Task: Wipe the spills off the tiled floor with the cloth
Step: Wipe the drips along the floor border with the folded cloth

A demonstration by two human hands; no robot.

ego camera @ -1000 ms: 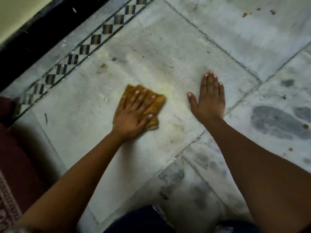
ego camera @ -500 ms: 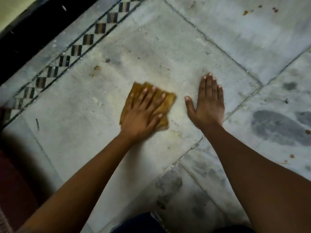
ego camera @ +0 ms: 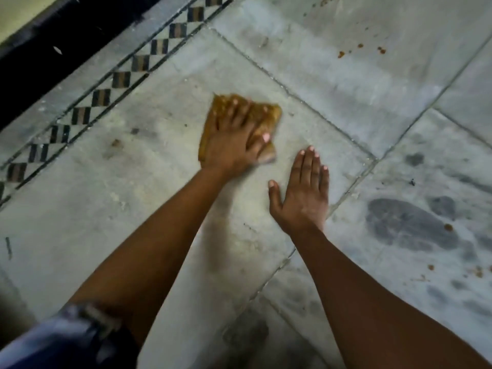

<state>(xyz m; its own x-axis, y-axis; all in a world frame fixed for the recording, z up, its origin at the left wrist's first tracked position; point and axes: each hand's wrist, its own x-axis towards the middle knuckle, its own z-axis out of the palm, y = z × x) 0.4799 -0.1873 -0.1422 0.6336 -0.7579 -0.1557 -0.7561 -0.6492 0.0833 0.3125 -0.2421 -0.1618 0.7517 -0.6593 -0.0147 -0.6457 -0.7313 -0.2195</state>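
A folded mustard-yellow cloth [ego camera: 269, 115] lies flat on a pale grey marble tile [ego camera: 133, 182]. My left hand [ego camera: 234, 139] presses down on it with fingers spread, covering most of it; the hand is blurred by motion. My right hand [ego camera: 303, 193] rests palm-down on the same tile, just right of and nearer than the cloth, holding nothing. Small orange-brown spill spots [ego camera: 359, 49] dot the far tile. More specks [ego camera: 450, 227] lie on the dark-veined tile to the right. A brownish stain [ego camera: 115, 143] sits left of the cloth.
A checkered black-and-white border strip [ego camera: 119, 78] runs diagonally at upper left, with a black skirting [ego camera: 53, 49] behind it. A blue sleeve or garment [ego camera: 66, 339] shows at the bottom left. Grout lines [ego camera: 372, 161] cross right of my hands.
My left hand has slid the cloth forward, away from me, past my right hand's fingertips. My right hand stays planted on the tile. The view has shifted.
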